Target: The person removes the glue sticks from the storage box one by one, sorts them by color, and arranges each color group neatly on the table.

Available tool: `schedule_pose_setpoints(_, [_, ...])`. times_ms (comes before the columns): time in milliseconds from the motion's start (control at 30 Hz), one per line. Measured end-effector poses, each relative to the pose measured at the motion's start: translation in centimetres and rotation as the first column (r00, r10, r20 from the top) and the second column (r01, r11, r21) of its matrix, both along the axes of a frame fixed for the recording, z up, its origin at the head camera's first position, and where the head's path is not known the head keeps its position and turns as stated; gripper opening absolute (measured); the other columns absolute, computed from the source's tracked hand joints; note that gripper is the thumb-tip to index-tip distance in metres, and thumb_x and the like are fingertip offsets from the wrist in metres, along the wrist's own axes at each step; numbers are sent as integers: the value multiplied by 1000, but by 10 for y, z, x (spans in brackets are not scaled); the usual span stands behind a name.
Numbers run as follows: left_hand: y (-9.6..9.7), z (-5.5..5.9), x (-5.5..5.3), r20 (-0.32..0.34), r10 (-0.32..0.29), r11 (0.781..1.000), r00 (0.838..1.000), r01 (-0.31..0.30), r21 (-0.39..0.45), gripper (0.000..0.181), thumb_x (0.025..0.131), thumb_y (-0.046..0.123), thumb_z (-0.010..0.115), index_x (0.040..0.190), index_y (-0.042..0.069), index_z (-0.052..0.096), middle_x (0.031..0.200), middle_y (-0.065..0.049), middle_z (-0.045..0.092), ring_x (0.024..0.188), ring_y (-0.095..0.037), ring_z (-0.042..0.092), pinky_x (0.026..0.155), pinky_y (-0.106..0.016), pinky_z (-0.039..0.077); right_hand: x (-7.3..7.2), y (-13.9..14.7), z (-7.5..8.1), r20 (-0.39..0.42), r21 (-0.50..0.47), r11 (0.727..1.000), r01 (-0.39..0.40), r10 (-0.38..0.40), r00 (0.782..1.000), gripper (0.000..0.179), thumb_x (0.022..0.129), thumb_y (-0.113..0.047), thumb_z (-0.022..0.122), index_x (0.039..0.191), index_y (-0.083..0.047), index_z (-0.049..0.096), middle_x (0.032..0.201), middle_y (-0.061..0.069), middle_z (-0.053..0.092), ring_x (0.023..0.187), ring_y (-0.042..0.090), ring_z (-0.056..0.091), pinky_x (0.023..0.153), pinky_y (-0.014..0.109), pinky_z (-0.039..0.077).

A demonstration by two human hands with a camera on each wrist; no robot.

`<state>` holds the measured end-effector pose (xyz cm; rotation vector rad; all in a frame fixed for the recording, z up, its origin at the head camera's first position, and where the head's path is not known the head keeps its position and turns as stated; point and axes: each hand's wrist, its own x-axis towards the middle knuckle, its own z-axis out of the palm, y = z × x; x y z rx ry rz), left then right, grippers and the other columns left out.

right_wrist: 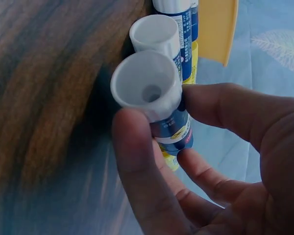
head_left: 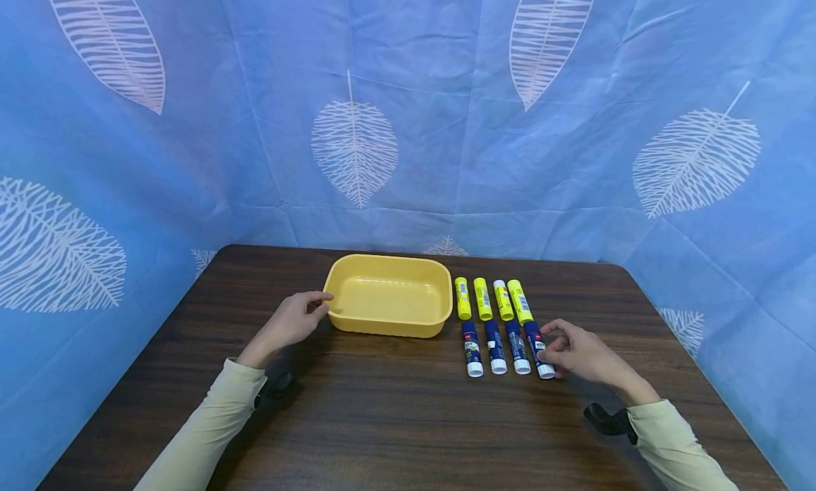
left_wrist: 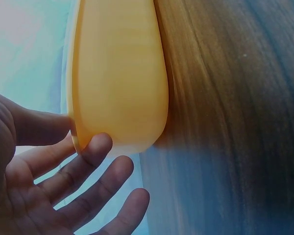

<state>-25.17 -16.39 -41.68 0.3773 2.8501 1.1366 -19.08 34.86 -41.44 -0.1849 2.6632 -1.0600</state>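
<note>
At the left end of a yellow plastic basin (head_left: pixel 382 328), my left hand (head_left: pixel 295 321) pinches the rim between thumb and fingers. The left wrist view shows the thumb (left_wrist: pixel 41 128) on one side of the rim and fingertips on the other. My right hand (head_left: pixel 586 355) holds the rightmost blue glue stick (head_left: pixel 535 341) between thumb and fingers. In the right wrist view its hollow white base (right_wrist: pixel 130 81) faces the camera. Several blue glue sticks (head_left: pixel 494 342) lie in a row, white ends toward me. Behind them lies a row of yellow glue sticks (head_left: pixel 482 297).
Everything lies on a dark wood-grain table (head_left: pixel 395 413), the basin near its back edge and the glue sticks just right of it. A blue cloth (head_left: pixel 433 144) with white leaf prints hangs behind and at both sides.
</note>
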Motion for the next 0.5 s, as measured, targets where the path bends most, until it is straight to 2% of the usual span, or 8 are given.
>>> schedule_pose_setpoints(167, [0, 1, 0, -6, -3, 1000, 1000, 3, -8, 35, 106, 13, 53, 137, 0, 63, 138, -23, 61, 112, -31, 60, 88, -45, 52, -1, -2, -1, 14, 15, 1000, 24, -24, 1000, 48, 99, -17, 67, 135, 7, 47, 93, 9, 71, 71, 23, 70, 65, 38, 58])
schedule_pose_setpoints(500, [0, 1, 0, -25, -18, 1000, 1000, 17, -18, 35, 106, 13, 53, 136, -1, 63, 135, -24, 63, 110, -32, 63, 84, -44, 53, -3, -5, -5, 50, 35, 998, 56, -57, 997, 49, 98, -17, 68, 136, 7, 47, 92, 9, 69, 69, 21, 69, 65, 37, 59])
